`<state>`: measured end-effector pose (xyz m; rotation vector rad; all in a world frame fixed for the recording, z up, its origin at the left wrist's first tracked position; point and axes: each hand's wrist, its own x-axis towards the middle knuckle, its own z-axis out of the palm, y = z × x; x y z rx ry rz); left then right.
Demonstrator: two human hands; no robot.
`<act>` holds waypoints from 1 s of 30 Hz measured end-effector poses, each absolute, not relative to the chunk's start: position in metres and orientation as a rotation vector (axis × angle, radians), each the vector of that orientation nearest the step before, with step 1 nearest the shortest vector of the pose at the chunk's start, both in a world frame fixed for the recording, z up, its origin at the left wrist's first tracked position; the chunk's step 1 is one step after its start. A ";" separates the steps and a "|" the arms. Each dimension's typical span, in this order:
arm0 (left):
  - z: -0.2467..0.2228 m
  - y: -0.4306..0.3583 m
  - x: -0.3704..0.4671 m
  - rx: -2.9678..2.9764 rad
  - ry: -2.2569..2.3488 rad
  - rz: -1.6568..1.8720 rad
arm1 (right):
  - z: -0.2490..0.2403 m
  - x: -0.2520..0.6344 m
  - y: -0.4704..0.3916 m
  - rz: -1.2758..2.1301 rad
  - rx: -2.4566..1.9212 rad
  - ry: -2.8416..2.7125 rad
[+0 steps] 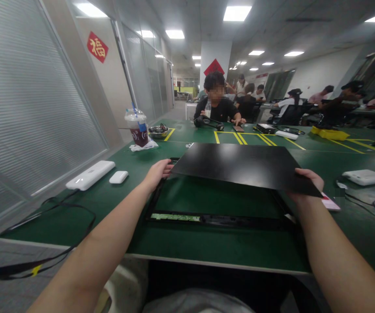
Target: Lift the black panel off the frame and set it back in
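A flat black panel (pixel 236 163) is held tilted above a black rectangular frame (pixel 239 221) that lies on the green table. My right hand (pixel 308 184) grips the panel's right edge, thumb on top and the other fingers hidden beneath. At the panel's left corner is my left hand (pixel 159 171), its fingers bent together around the edge, close to the frame's left side. A green circuit strip (pixel 175 217) shows in the near side of the frame. Through the frame's opening the green tabletop is visible.
On the green table (pixel 213 256), a lidded drink cup (pixel 138 130), a white power bank (pixel 91 174) with a cable and a small white case (pixel 118 177) stand left. A white device (pixel 365 177) with cables lies right. A person (pixel 218 104) sits opposite.
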<state>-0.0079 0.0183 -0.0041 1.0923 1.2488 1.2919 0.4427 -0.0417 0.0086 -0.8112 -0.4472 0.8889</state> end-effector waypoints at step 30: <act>-0.003 0.013 -0.008 0.970 1.162 1.316 | 0.000 0.419 -0.051 1.107 -1.557 -0.825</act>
